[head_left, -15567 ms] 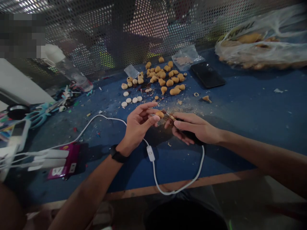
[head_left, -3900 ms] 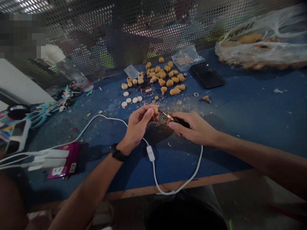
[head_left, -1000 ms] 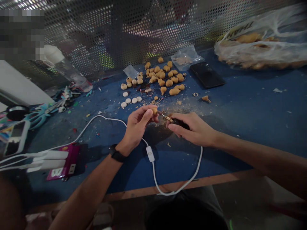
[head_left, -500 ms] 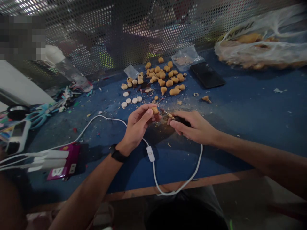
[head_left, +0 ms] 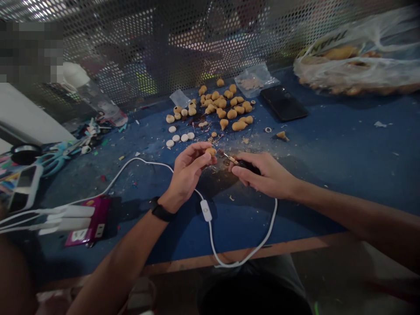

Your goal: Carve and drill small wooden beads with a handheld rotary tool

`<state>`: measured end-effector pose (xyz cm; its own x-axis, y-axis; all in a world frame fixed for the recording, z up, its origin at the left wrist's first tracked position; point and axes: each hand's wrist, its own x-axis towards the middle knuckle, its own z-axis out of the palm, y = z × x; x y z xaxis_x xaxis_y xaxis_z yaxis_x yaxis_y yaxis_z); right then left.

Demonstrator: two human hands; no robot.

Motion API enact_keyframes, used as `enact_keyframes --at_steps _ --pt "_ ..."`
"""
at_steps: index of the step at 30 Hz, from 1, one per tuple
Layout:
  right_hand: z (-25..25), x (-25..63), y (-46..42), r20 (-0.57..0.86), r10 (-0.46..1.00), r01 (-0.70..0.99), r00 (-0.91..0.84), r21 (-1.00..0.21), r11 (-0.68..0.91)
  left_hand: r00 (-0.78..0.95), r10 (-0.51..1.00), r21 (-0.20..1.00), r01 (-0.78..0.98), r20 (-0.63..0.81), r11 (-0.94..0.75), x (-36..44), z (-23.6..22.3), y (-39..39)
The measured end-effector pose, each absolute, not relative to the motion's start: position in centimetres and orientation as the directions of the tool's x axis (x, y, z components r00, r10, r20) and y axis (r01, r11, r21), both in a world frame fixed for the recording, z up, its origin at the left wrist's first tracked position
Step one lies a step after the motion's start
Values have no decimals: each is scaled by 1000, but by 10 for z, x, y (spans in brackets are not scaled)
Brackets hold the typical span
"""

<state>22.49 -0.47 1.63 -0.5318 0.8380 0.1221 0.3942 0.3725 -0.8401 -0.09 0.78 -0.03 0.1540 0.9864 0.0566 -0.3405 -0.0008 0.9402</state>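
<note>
Hands are both raised above the bench and work close together. The left hand (head_left: 187, 173) is half closed, and its thumb and fingers pinch a small tan carved piece (head_left: 211, 152), seemingly to keep it off the surface and free to turn. The right hand (head_left: 264, 171) curls around a black rotary tool (head_left: 248, 167) in a pen-like grip, which seems to give fine control. The blue workbench (head_left: 341, 175) carries everything, with a perforated metal screen (head_left: 210, 48) behind it. At 2 o'clock from the hands lies a stuffed plastic bag (head_left: 357, 65), and at 1 o'clock a black phone (head_left: 284, 103). Many tan pieces (head_left: 226, 107) are gathered at 12 o'clock, apparently kept within easy reach, and white discs (head_left: 177, 138) lie at 11 o'clock. A white cable (head_left: 211, 238) with an inline switch (head_left: 206, 210) loops at 6 o'clock. The thin gold bit (head_left: 230, 158) of the tool stops just beside the piece, not touching it
</note>
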Motion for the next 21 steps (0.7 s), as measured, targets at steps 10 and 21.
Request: enact_keyframes --at_steps 10,21 --pt "15 226 -5 132 831 401 -540 -828 392 148 986 966 -256 71 -31 1 -1 7" --pt "14 225 -4 148 823 395 -549 -821 412 182 979 957 -289 88 -32 2 -1 5"
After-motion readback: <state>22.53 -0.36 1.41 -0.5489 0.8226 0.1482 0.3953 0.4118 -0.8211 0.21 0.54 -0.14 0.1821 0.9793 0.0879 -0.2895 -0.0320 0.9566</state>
